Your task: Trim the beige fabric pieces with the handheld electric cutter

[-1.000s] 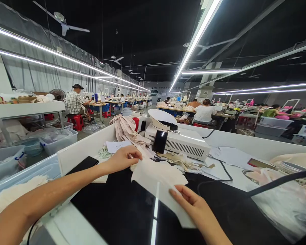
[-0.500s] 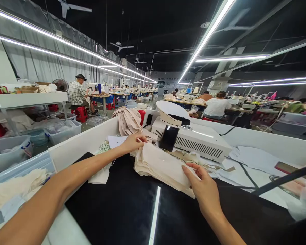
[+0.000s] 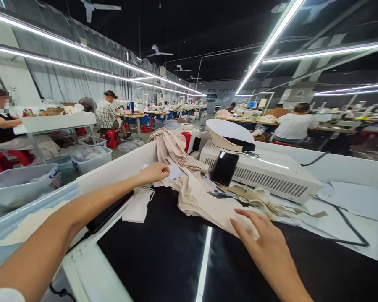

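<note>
So here's the long, layered stack of cream fabric on my glossy black bench, running far-left to near-right. My right hand, nearer, is loose, fingers spread over its near end; my left hand sits curled just left of the far end, grip unclear. The distant dark wall sign: unreadable.

The table is black, striped by one white reflection, with white walls. Cream cloth lies toward its far edge; pinkish-beige strips are at the far left corner. The box is white with dark slots, the phone black, the scraps khaki. Beyond the left edge, a stool is red, a shirt checked.
</note>
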Action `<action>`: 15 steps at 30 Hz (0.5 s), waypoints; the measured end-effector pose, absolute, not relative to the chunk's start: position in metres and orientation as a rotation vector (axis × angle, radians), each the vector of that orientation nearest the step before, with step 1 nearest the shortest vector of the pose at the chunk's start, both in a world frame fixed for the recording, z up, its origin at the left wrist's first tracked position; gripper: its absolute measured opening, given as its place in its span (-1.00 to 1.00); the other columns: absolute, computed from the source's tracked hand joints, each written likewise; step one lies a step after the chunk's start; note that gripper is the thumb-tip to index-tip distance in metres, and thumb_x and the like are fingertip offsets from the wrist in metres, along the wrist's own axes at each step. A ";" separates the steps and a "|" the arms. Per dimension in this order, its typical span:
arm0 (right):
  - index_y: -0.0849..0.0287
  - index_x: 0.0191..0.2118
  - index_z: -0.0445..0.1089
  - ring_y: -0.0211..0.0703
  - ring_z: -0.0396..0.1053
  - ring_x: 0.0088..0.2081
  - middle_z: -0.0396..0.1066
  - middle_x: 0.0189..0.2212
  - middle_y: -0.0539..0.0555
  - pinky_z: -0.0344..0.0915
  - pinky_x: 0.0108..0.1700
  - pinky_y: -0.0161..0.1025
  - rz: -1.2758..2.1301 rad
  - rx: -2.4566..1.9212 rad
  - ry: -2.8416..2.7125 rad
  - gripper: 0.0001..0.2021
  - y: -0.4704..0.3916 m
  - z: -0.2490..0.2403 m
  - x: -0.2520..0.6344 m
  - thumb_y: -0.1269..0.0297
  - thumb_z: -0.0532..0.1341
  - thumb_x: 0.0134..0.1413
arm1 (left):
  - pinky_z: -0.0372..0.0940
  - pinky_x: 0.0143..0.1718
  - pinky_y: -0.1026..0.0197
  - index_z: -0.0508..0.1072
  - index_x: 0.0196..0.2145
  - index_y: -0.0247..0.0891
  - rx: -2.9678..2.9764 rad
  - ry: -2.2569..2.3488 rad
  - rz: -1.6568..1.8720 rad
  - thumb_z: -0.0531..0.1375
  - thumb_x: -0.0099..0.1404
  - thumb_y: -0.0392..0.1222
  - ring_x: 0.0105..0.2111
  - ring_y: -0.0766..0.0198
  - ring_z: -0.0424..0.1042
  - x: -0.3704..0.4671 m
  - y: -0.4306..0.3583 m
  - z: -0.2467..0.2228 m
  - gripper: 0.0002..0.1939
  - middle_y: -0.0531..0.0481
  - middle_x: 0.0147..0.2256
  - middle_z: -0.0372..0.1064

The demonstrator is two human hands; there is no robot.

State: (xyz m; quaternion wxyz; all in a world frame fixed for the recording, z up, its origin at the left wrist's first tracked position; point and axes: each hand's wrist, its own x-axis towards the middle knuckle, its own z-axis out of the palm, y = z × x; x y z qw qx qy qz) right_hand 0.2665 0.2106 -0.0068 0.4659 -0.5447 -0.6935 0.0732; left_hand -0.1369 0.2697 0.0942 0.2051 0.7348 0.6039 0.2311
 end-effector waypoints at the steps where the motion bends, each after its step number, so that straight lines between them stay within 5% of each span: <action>1: -0.09 -0.05 0.76 0.60 0.75 0.19 0.83 0.06 0.28 0.56 0.37 0.52 0.198 -1.321 -1.720 -0.49 0.208 -0.007 0.267 -0.38 0.31 0.26 | 0.74 0.26 -0.21 0.68 0.38 -0.22 2.065 1.743 0.558 0.51 0.79 0.07 0.22 -0.10 0.73 -0.146 0.265 0.098 -0.58 -0.22 0.33 0.65; 7: -0.17 -0.01 0.83 0.62 0.78 0.25 0.84 0.12 0.23 0.69 0.29 0.53 0.278 -1.283 -1.739 -0.35 0.198 -0.029 0.265 -0.59 0.27 0.36 | 0.73 0.31 -0.25 0.66 0.42 -0.20 2.056 1.974 0.107 0.51 0.79 0.06 0.26 -0.12 0.72 -0.166 0.236 0.097 -0.55 -0.24 0.38 0.63; 15: -0.22 0.09 0.89 0.41 0.82 0.33 0.84 0.25 0.17 0.87 0.06 0.05 0.419 -1.158 -1.937 -0.47 0.175 -0.031 0.258 -0.46 0.33 0.55 | 0.71 0.35 -0.27 0.67 0.41 -0.18 2.021 1.951 0.111 0.50 0.80 0.06 0.29 -0.13 0.70 -0.158 0.218 0.084 -0.58 -0.25 0.41 0.62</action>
